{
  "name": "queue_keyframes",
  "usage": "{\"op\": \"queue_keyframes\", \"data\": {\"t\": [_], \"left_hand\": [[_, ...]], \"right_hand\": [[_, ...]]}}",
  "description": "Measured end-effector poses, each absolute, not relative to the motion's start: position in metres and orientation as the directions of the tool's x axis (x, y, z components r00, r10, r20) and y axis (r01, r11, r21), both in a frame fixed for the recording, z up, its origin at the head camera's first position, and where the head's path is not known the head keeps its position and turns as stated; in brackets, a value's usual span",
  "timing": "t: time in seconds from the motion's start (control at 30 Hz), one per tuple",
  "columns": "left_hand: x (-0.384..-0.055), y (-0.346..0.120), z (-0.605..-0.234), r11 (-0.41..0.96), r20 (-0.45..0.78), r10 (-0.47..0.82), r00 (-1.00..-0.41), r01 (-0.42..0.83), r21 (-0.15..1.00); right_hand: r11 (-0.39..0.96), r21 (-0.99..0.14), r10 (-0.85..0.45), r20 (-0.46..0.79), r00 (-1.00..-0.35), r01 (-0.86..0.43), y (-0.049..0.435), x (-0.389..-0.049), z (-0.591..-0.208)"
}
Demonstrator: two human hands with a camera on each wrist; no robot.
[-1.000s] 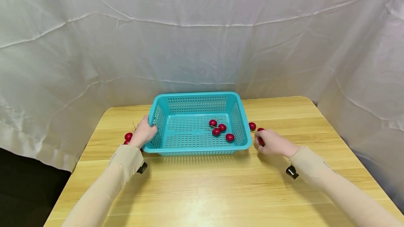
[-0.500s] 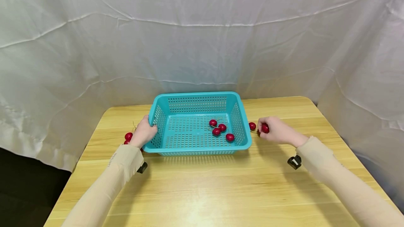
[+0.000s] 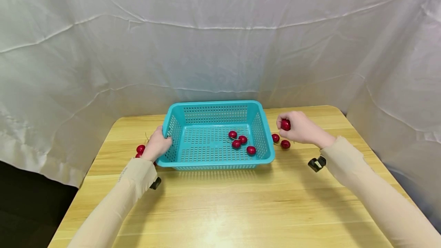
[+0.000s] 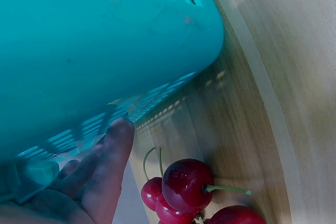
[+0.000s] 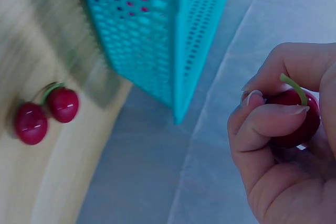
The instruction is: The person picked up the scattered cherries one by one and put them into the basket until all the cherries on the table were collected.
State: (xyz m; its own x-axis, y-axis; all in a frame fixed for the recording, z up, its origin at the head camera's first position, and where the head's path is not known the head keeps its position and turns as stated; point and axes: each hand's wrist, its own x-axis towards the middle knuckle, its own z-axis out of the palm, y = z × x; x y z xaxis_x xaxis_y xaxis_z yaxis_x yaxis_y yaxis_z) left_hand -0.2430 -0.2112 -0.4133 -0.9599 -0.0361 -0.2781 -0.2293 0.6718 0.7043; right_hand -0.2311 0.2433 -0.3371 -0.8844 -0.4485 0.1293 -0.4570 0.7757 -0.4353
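Observation:
A turquoise plastic basket (image 3: 215, 165) with slotted walls stands on the wooden table. My left hand (image 3: 157, 144) grips its left rim, thumb inside and fingers (image 4: 113, 166) along the outer wall. Several red cherries lie on the basket floor, one cherry (image 3: 251, 150) near the right front corner. My right hand (image 3: 299, 127) is raised to the right of the basket, pinching a cherry (image 5: 296, 119) between thumb and curled fingers; its short green stem points up. Below that hand, two cherries (image 5: 63, 104) lie on the table beside the basket's right wall.
Several more cherries (image 4: 187, 184) with green stems lie on the table left of the basket, partly hidden by the left hand in the head view. A pale curtain (image 3: 220, 56) hangs behind the table (image 3: 220, 209). Both wrists carry small black devices.
My right hand has picked up a cherry from the table and lifted it up and away, leaving two cherries beside the basket. The left hand and basket have not moved.

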Motion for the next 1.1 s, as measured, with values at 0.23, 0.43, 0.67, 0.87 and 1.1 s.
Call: {"op": "queue_keyframes", "data": {"t": [0.23, 0.43, 0.67, 0.87, 1.1], "left_hand": [[-0.244, -0.211, -0.413, 0.673, -0.276, -0.036, -0.961, -0.227, 0.704], [-0.243, -0.211, -0.414, 0.675, -0.276, -0.037, -0.961, -0.227, 0.702], [-0.242, -0.21, -0.413, 0.67, -0.286, -0.04, -0.957, -0.238, 0.703], [-0.243, -0.21, -0.412, 0.669, -0.287, -0.04, -0.957, -0.239, 0.704], [-0.243, -0.21, -0.413, 0.673, -0.282, -0.039, -0.959, -0.234, 0.702]], "right_hand": [[0.765, -0.43, -0.463, 0.148, -0.874, -0.479, 0.221, -0.235, -0.317], [0.752, -0.433, -0.483, 0.153, -0.863, -0.497, 0.2, -0.242, -0.306], [0.724, -0.446, -0.516, 0.156, -0.842, -0.526, 0.176, -0.25, -0.3], [0.704, -0.451, -0.543, 0.156, -0.825, -0.548, 0.155, -0.256, -0.297], [0.7, -0.46, -0.549, 0.144, -0.824, -0.546, 0.133, -0.266, -0.295]]}}
